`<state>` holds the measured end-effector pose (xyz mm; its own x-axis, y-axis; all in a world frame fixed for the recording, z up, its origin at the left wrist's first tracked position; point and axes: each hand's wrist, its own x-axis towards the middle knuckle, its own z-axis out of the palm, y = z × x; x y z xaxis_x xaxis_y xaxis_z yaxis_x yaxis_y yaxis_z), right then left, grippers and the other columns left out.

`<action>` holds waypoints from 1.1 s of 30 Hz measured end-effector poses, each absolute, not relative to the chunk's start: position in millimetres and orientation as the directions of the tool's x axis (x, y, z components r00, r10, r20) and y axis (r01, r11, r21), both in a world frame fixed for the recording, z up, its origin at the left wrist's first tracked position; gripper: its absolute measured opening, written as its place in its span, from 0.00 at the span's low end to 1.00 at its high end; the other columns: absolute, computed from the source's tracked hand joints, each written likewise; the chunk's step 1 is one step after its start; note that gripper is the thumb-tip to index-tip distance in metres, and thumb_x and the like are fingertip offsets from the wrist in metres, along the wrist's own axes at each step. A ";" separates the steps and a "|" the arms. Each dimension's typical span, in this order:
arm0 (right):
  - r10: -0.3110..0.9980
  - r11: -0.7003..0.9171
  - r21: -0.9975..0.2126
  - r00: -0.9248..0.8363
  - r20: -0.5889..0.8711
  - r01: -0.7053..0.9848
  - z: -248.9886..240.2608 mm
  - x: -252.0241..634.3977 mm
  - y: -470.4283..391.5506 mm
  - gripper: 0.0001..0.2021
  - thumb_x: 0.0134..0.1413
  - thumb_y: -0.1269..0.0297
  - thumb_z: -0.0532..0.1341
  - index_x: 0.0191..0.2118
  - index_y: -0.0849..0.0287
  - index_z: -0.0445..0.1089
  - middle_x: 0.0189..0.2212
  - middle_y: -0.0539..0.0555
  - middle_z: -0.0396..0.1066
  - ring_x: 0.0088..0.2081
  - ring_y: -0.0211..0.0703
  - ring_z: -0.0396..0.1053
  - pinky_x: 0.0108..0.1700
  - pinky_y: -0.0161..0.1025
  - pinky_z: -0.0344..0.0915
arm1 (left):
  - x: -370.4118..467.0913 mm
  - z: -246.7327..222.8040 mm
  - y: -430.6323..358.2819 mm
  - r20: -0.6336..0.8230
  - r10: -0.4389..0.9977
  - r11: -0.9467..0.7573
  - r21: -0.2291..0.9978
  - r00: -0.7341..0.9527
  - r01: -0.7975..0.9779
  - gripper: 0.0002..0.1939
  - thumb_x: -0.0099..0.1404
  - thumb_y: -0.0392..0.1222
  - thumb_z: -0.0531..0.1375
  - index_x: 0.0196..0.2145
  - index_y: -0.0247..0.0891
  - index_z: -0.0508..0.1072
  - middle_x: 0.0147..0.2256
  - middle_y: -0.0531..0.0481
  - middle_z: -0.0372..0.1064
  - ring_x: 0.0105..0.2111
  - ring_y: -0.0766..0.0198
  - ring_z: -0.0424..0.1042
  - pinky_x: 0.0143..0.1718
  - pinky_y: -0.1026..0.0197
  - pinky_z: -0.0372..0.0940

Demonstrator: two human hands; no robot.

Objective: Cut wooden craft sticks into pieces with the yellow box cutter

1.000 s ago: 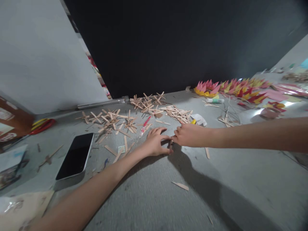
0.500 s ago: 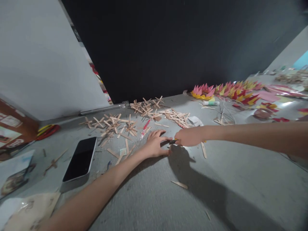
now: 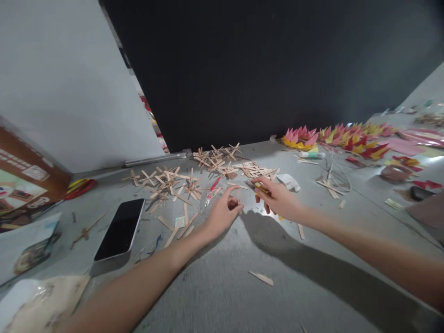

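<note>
My right hand [image 3: 275,196] is closed around a slim yellow and dark utility knife [image 3: 261,187], raised a little above the grey floor and largely covered by the fingers. Left of it, my left hand [image 3: 224,212] is curled, thumb and fingers drawn close together; whatever they pinch is too small or hidden to make out. Just beyond the hands lies a pile of flat wooden craft sticks [image 3: 258,170]. Crossed sticks [image 3: 166,179] are heaped farther left. Near my left fingers is a red pen-like item [image 3: 212,187]. One pointed stick piece [image 3: 262,278] lies closer to me.
A phone [image 3: 120,229] lies at left, with a brown box [image 3: 33,171] behind it. Pink and yellow paper flowers [image 3: 300,138] line the back right, near a glue stick [image 3: 312,155] and a thin white cable [image 3: 335,173]. A black panel [image 3: 243,69] stands behind everything.
My hands have come apart: the right one has lifted up and right with the knife, away from the left. The left fingers have curled in from their spread position. The view has shifted slightly.
</note>
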<state>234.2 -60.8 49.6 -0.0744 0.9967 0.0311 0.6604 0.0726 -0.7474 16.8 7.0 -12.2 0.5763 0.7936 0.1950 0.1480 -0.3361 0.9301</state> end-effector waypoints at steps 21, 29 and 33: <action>0.847 0.515 -0.579 -0.274 0.455 0.632 -8.8 212.8 -68.6 0.24 0.76 0.67 0.50 0.72 0.49 0.59 0.46 0.58 0.75 0.44 0.47 0.76 0.50 0.43 0.74 | 14.1 -1.8 10.0 0.199 0.960 -0.211 0.977 0.196 0.041 0.07 0.66 0.44 0.67 0.36 0.39 0.75 0.33 0.48 0.82 0.36 0.58 0.83 0.37 0.61 0.72; 0.853 0.501 -0.546 -0.275 0.443 0.672 -9.8 212.4 -68.4 0.25 0.75 0.69 0.50 0.73 0.52 0.58 0.48 0.59 0.75 0.46 0.46 0.77 0.51 0.42 0.75 | 14.4 -5.0 11.3 0.185 0.964 -0.201 0.977 0.190 0.072 0.07 0.65 0.43 0.68 0.36 0.38 0.79 0.35 0.46 0.83 0.36 0.56 0.83 0.39 0.60 0.74; 0.846 0.515 -0.558 -0.280 0.454 0.651 -10.5 212.8 -68.4 0.26 0.74 0.70 0.51 0.74 0.50 0.58 0.48 0.59 0.75 0.45 0.46 0.77 0.51 0.42 0.75 | 14.5 -5.6 11.1 0.179 0.963 -0.194 0.979 0.203 0.056 0.07 0.65 0.43 0.68 0.38 0.37 0.79 0.37 0.46 0.84 0.39 0.56 0.84 0.40 0.60 0.74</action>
